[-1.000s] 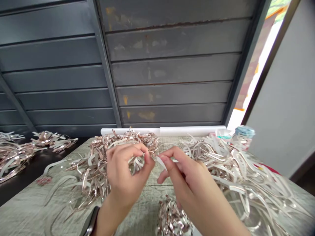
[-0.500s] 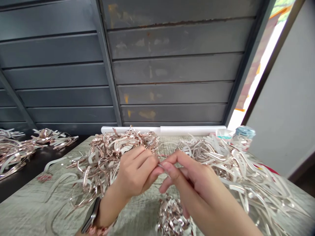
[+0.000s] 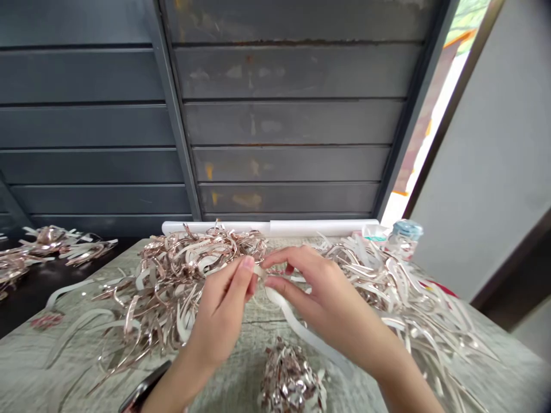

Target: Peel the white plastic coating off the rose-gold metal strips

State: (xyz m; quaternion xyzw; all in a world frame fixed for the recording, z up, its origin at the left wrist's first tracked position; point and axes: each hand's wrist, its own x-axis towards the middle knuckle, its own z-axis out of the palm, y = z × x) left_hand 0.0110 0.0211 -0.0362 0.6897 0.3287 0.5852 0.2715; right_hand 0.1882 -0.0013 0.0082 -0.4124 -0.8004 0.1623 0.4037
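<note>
A narrow white strip [image 3: 299, 327] runs between my hands and trails down toward the lower right. My left hand [image 3: 226, 307] pinches the strip near its upper end, thumb on top. My right hand [image 3: 325, 298] has its thumb and index finger around the strip just beside the left fingertips. Below them on the table stands a bundle of crinkled, shiny rose-gold foil [image 3: 290, 378]. A heap of rose-gold and white strips [image 3: 172, 281] lies beyond my left hand. Paler silvery strips [image 3: 400, 287] are spread out beyond my right hand.
Along the table's [image 3: 206, 384] far edge lies a white roll [image 3: 318, 228]. A jar with a blue lid [image 3: 405, 238] stands at the back right, near a small packet [image 3: 374, 233]. More strips [image 3: 51, 244] rest on a dark surface at left. A grey slatted wall [image 3: 293, 126] rises behind.
My hands have turned and shifted slightly left in view. My left thumb now points upward, and a long white strip has come into sight hanging below my right fingers.
</note>
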